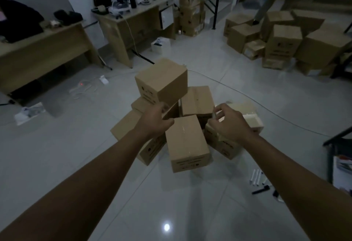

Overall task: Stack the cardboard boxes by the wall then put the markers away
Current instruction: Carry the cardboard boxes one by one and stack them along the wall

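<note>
Reaching left hand [155, 121] at cardboard boxes [187, 142], labels unreadable

glossy tile floor [76, 155]: box pile [187, 141] centre, markers [257, 180] right, cable [266, 107] behind.

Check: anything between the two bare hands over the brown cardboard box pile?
Head view: the nearest upright brown cardboard box stands between the left hand and right hand.

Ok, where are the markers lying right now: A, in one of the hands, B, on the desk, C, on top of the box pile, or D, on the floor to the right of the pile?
D: the markers lie loose on the floor, right of the box pile, and neither hand holds them.
</note>
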